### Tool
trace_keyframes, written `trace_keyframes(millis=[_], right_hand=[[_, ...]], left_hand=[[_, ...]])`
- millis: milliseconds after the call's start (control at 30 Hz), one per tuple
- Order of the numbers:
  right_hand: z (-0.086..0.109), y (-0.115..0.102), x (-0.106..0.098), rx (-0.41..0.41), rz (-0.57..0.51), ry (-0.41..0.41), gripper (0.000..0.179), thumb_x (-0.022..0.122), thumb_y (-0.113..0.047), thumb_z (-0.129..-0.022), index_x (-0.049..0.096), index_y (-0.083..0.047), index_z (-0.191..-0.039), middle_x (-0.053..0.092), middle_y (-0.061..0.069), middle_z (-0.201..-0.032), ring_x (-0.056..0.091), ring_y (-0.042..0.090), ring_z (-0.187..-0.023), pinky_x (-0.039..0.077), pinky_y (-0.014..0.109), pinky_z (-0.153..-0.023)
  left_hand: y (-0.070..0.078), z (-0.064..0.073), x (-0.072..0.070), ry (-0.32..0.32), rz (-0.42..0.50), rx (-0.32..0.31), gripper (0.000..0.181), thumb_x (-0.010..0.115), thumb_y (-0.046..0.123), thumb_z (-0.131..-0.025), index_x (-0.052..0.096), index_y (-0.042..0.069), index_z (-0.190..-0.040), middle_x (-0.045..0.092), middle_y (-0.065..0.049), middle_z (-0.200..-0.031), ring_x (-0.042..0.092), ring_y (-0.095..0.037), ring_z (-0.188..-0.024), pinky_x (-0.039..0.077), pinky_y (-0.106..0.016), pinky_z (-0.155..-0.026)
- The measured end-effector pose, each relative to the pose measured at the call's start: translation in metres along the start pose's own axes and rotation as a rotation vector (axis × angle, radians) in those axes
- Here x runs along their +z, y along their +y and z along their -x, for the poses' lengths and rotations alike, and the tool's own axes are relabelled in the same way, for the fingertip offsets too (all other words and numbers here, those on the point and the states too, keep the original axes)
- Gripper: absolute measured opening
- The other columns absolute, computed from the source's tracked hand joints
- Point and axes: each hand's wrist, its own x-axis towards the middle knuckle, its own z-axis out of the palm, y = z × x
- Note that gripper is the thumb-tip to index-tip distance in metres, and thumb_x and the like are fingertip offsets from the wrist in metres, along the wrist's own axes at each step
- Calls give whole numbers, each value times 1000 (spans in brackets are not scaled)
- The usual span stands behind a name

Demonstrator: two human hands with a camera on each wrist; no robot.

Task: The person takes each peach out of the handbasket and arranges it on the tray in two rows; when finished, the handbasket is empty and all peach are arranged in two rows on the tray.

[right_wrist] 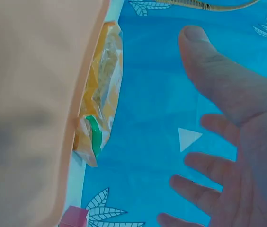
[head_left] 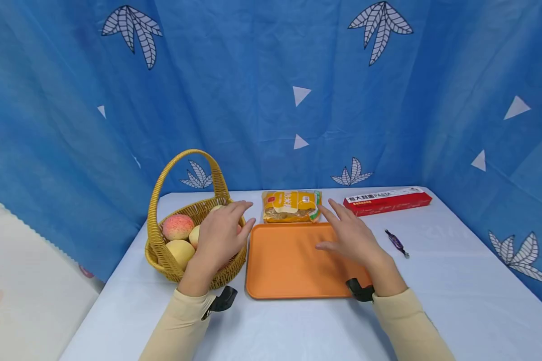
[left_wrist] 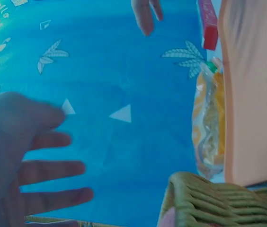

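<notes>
My left hand (head_left: 221, 235) hovers over the right side of a wicker basket (head_left: 229, 275), fingers extended and holding nothing. Inside the basket lie a pinkish-red peach (head_left: 178, 227) and several yellowish fruits, one a yellow fruit (head_left: 180, 252) at the front; my hand hides part of them. My right hand (head_left: 350, 235) is spread in the air above the right part of an orange tray (head_left: 293, 265), nothing in its grasp. Both wrist views show the fingers apart, the left hand (left_wrist: 34, 165) and the right hand (right_wrist: 233, 151) alike.
Behind the tray lies a yellow plastic food bag (head_left: 291, 206). A red pasta box (head_left: 387, 201) is at the back right, with a small purple wrapped candy (head_left: 396, 243) in front of it. A blue curtain (head_left: 271, 100) hangs behind the white-covered table (head_left: 451, 291).
</notes>
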Motion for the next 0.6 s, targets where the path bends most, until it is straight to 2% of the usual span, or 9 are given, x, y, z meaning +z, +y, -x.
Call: trace_keyframes(millis=[133, 233, 333, 467, 600], right_hand=[[-1, -4, 4, -9, -32, -18, 101, 85, -45, -76, 30, -25, -158, 22, 14, -166, 29, 43, -148, 42, 67, -102], [-3, -9, 7, -21, -34, -31, 100, 84, -46, -76, 30, -25, -158, 23, 14, -165, 33, 42, -146, 43, 66, -101], [-4, -14, 9, -25, -40, -36, 99, 84, -46, -76, 32, -25, -157, 24, 14, -165, 35, 41, -145, 45, 64, -101], [-7, -21, 11, -23, -60, -38, 95, 84, -45, -77, 35, -24, -156, 26, 12, -165, 36, 40, -145, 45, 64, -101], [-9, -29, 12, -39, -89, -45, 93, 83, -46, -78, 36, -25, -155, 27, 11, -165, 37, 39, -145, 45, 63, -102]], left_hand=[[1, 1, -7, 162, 48, -38, 32, 64, 30, -96, 67, 20, -126, 72, -3, -120, 71, -27, -93, 56, -41, -65], [0, 3, -14, 255, 80, -36, 30, 63, 25, -95, 68, 19, -124, 73, -3, -117, 72, -25, -92, 54, -38, -57], [-2, 5, -23, 325, 102, -2, 28, 64, 21, -94, 69, 17, -122, 74, -4, -115, 72, -26, -93, 53, -38, -56], [-4, 8, -35, 381, 154, 34, 28, 64, 18, -94, 70, 14, -121, 74, -5, -112, 72, -26, -94, 52, -36, -55], [-6, 12, -49, 428, 271, 44, 26, 63, 13, -94, 70, 11, -119, 75, -7, -107, 70, -22, -95, 52, -36, -61]])
